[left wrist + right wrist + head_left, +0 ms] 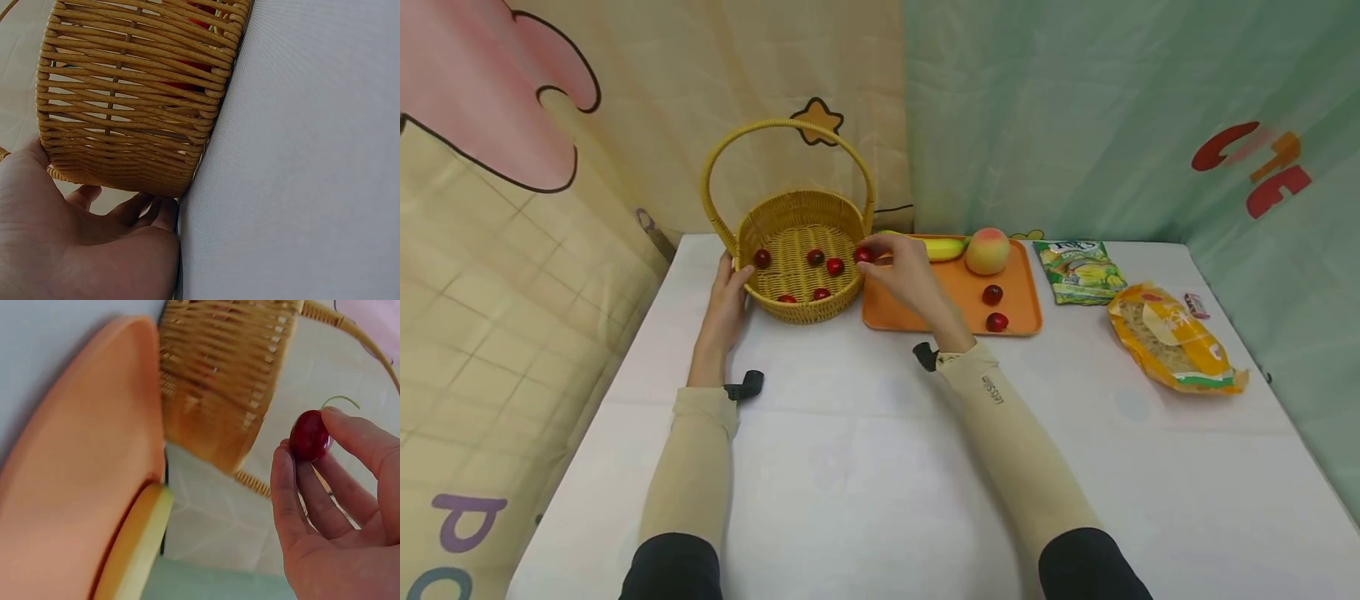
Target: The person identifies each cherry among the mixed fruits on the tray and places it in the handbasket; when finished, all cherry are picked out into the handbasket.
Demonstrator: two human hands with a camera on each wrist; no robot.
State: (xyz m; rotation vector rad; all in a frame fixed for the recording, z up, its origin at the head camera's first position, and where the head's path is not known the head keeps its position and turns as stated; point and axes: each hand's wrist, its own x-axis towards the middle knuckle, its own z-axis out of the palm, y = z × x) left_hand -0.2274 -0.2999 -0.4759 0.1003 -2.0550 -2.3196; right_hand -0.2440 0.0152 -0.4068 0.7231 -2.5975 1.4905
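Observation:
Between thumb and fingertips my right hand pinches a dark red cherry with a thin green stem. That hand is beside the right rim of a yellow woven basket, above the tray's left end. The basket stands upright at the back left with its tall handle up, and several cherries lie inside. My left hand grips the basket's left side, thumb over the rim and fingers along the outer wall. On the orange tray lie two more cherries, a peach and a banana, partly hidden behind my right hand.
Right of the tray lie a green snack packet, a yellow-orange bag and a small pink-and-white packet. A white cloth covers the table. Printed curtains hang close behind its back edge.

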